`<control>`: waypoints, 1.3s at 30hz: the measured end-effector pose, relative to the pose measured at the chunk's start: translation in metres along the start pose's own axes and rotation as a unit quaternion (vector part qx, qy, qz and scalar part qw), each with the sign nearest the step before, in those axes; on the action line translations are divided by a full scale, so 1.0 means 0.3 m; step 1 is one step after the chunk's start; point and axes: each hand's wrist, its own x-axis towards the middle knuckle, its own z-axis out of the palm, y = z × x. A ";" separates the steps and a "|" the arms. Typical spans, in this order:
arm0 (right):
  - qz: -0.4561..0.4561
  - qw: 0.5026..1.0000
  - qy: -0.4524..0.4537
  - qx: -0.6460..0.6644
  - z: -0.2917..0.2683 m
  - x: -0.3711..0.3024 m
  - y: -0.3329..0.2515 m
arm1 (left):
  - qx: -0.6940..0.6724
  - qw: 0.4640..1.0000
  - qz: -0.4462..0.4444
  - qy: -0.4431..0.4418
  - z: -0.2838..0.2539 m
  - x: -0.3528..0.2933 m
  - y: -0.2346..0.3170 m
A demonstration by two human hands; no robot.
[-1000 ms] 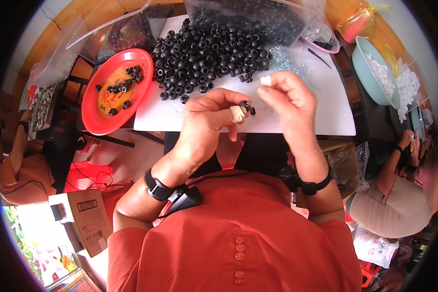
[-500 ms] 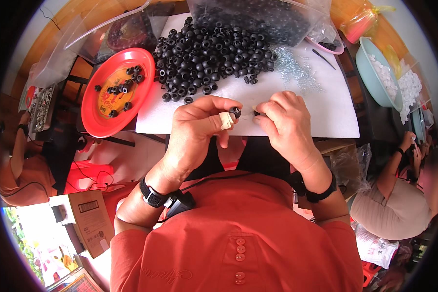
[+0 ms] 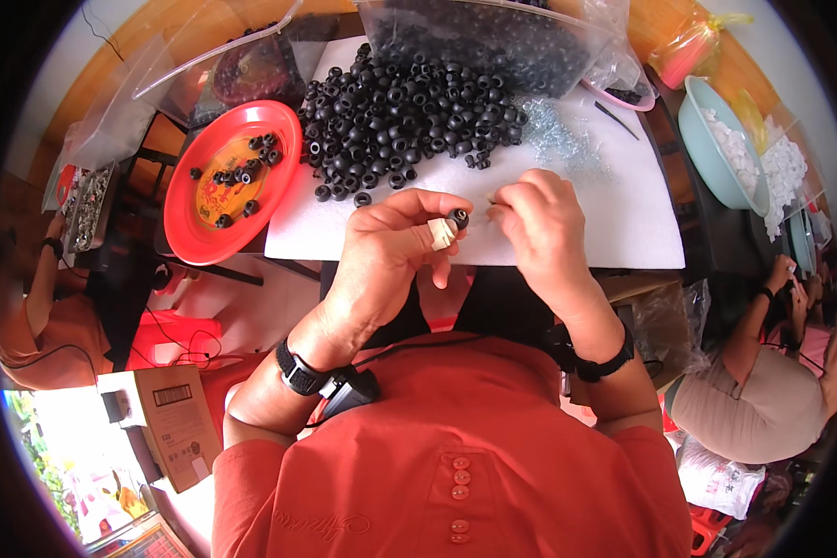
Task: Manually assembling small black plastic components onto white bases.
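My left hand (image 3: pixel 391 237) pinches a small black hollow bead-like part (image 3: pixel 458 217) between thumb and fingers, its opening turned upward with something shiny inside. Cream-coloured tape (image 3: pixel 443 233) wraps the thumb. Close by on the right, my right hand (image 3: pixel 541 228) has its thumb and fingers pressed together; whatever lies between them is too small to make out. Both hands are over the near edge of a white foam board (image 3: pixel 623 219). Beyond them spreads a heap of similar black parts (image 3: pixel 391 121), with a scatter of small clear, bluish pieces (image 3: pixel 563 139) to its right.
Several black parts lie in a red plate (image 3: pixel 181 219) at left. A clear plastic bin (image 3: pixel 493 42) holds more at the back. On the right stand a pale green basin (image 3: pixel 707 139) with white pieces and a thin dark stick (image 3: pixel 616 120). Other people sit at both sides.
My left hand has shifted slightly right with the black part. A dark bit seen under my right fingertips before no longer shows there. The whole view has moved a little.
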 end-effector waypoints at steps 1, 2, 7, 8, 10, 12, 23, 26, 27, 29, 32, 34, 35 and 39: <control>0.036 0.997 0.015 0.069 -0.010 0.003 0.004 | 0.000 1.000 -0.003 -0.003 0.002 0.000 0.000; 0.034 0.997 0.014 0.069 -0.021 0.006 0.002 | -0.001 1.000 -0.006 -0.007 0.005 0.000 -0.001; 0.246 0.888 0.008 0.389 -0.076 0.016 -0.009 | -0.004 1.000 -0.013 -0.028 0.029 0.014 -0.013; 0.270 0.864 0.016 0.424 -0.082 0.018 -0.015 | -0.003 0.999 -0.015 -0.032 0.032 0.019 -0.017; 0.269 0.865 0.011 0.422 -0.089 0.018 -0.022 | -0.001 0.999 -0.015 -0.036 0.033 0.023 -0.021; 0.268 0.866 0.005 0.421 -0.106 0.015 -0.045 | 0.001 0.999 -0.016 -0.039 0.040 0.024 -0.023; 0.204 0.857 0.014 0.473 0.007 0.006 -0.242 | -0.129 0.984 0.107 0.059 0.133 0.070 0.034; 0.087 0.914 0.055 0.393 0.010 -0.009 -0.228 | -0.127 0.984 0.117 0.054 0.135 0.061 0.028; 0.066 0.921 0.043 0.382 0.000 -0.006 -0.221 | -0.124 0.983 0.119 0.059 0.136 0.059 0.027; 0.043 0.927 0.032 0.372 -0.009 -0.001 -0.212 | -0.124 0.984 0.113 0.064 0.136 0.055 0.035; 0.118 0.890 -0.020 0.440 -0.003 -0.009 -0.216 | -0.130 0.984 0.098 0.067 0.137 0.056 0.028; 0.096 0.921 0.021 0.377 0.015 -0.009 -0.222 | -0.135 0.984 0.094 0.068 0.136 0.061 0.021; 0.063 0.942 0.065 0.325 0.026 -0.006 -0.225 | -0.123 0.986 0.084 0.079 0.138 0.060 0.017; 0.117 0.956 0.076 0.258 -0.031 -0.001 -0.216 | -0.112 0.985 0.096 0.087 0.121 0.058 -0.025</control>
